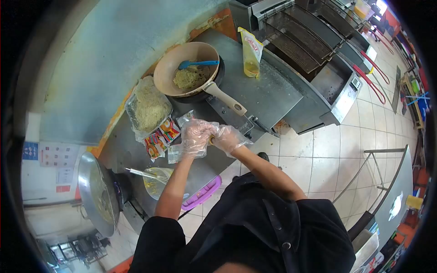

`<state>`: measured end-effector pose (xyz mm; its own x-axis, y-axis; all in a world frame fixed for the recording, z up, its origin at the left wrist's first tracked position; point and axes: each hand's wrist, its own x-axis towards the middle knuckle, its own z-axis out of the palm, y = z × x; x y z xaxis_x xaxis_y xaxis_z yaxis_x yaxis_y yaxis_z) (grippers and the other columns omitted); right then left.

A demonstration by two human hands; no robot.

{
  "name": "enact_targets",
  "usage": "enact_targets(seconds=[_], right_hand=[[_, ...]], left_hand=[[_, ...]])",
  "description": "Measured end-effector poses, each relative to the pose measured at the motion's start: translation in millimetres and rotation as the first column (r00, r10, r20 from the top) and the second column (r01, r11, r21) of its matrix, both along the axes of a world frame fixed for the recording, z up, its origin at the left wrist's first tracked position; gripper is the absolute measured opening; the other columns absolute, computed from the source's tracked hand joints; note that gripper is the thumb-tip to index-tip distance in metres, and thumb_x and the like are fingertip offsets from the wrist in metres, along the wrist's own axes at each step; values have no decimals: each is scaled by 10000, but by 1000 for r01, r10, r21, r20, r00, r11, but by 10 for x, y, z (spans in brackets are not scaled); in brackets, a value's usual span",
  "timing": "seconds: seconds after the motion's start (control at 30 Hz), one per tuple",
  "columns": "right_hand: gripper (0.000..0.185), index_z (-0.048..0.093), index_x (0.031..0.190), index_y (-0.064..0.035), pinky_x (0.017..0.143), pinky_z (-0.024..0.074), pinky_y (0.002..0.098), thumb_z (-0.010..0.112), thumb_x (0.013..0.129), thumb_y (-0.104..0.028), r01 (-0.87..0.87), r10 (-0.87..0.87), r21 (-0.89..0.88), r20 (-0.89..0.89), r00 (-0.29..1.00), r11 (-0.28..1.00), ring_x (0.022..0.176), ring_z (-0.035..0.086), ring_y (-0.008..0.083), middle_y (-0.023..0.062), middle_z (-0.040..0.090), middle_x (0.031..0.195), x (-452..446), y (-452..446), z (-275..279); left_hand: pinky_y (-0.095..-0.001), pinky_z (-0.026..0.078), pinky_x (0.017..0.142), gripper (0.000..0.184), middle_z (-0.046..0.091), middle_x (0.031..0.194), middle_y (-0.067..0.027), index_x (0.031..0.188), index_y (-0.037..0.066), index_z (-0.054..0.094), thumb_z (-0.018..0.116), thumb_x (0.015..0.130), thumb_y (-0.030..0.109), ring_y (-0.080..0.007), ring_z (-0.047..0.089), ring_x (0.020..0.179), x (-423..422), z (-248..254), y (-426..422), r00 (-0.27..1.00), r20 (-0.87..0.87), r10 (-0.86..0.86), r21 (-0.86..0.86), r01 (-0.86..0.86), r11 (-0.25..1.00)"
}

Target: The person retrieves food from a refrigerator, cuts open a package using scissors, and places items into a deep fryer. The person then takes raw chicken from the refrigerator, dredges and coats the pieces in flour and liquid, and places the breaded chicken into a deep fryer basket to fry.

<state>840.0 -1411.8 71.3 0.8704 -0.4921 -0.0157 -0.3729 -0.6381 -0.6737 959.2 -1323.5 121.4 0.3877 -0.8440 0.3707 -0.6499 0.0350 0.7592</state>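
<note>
Both of my hands wear clear plastic gloves and meet over the metal counter [207, 166]. My left hand [196, 136] is closed, its fingers against those of my right hand [226, 139], which is closed too. A small yellowish bit shows between them, too hidden to name. Just left of my hands lie red printed packets [161, 136]. Behind these, a clear container [148, 111] holds pale shredded food. A beige pan [161, 75] with a greenish mash [190, 78] and a blue spatula [205, 63] sits on the stove.
A whisk [148, 174] rests in a bowl [154, 191] near my left forearm, beside a purple-rimmed tray [202, 193]. A large wok [93, 193] stands far left. A yellow-white pouch [251, 52] and fryer baskets [296, 38] are at the upper right.
</note>
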Motion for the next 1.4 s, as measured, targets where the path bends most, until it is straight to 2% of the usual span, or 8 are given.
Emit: enact_targets(seconds=[0.33,0.4,0.47,0.63,0.77,0.93,1.07,1.4], right_hand=[[442,694,1086,-84,765,546,431,731,789,-410,356,-322,-22,-481,815,934,896,687,327,157,700,962,-1517,-1346,-47],[261,731,903,-60,808,548,395,640,865,-302,223,-290,-197,-452,843,955,976,670,303,154,687,1019,-1395,-1635,-33],[228,728,883,-57,810,549,384,615,864,-255,12,-189,-405,-400,897,914,974,670,297,154,687,1018,-1238,-2122,-980],[192,720,871,-58,797,548,384,581,840,-185,-327,45,-481,-508,860,814,947,672,290,144,693,980,-931,-2093,-966],[310,633,1161,-112,800,536,455,589,919,-301,-147,175,200,-133,975,969,906,659,374,221,659,989,-521,-934,-291],[374,590,1237,-155,827,525,466,582,912,-341,156,-147,-282,52,988,947,925,637,422,181,641,1099,383,-470,-600],[256,692,1060,-132,789,533,439,602,885,-295,213,-205,-177,63,977,961,886,659,374,153,681,1018,688,-593,-822],[156,680,870,-34,663,512,394,668,842,-187,-99,80,256,84,993,962,766,664,324,177,660,815,-151,230,-4]], left_hand=[[-371,522,872,350,702,1009,-174,1125,-9,674,695,855,213,-283,668,959,485,-149,721,532,-8,847,432,-762,483],[-407,491,929,438,682,1042,-217,1234,-12,603,637,877,239,-331,644,1026,542,-515,803,545,683,486,377,-833,404],[-432,423,1009,558,640,1141,-246,1331,-13,511,615,875,290,-375,589,1128,632,-753,832,629,698,343,557,-778,291],[-431,372,1075,841,498,1359,-281,1454,-38,335,717,809,344,-410,525,1219,330,-870,756,555,255,792,527,-766,367],[-417,462,959,718,595,1226,-191,1429,48,408,749,853,309,-292,596,1126,278,-1964,837,513,-101,852,291,-804,519],[-493,355,1096,664,524,1316,-208,1432,113,424,723,882,336,-376,488,1270,-273,-1561,296,-313,-866,390,496,-444,746],[-552,262,1148,912,303,1481,-284,1495,-1,128,665,901,434,-440,311,1388,-382,-1887,265,-284,-953,104,239,-499,833],[-493,522,946,627,555,1273,-148,1380,128,452,434,961,594,-338,576,1142,-414,-1730,390,-417,-815,-402,-98,-585,805]])
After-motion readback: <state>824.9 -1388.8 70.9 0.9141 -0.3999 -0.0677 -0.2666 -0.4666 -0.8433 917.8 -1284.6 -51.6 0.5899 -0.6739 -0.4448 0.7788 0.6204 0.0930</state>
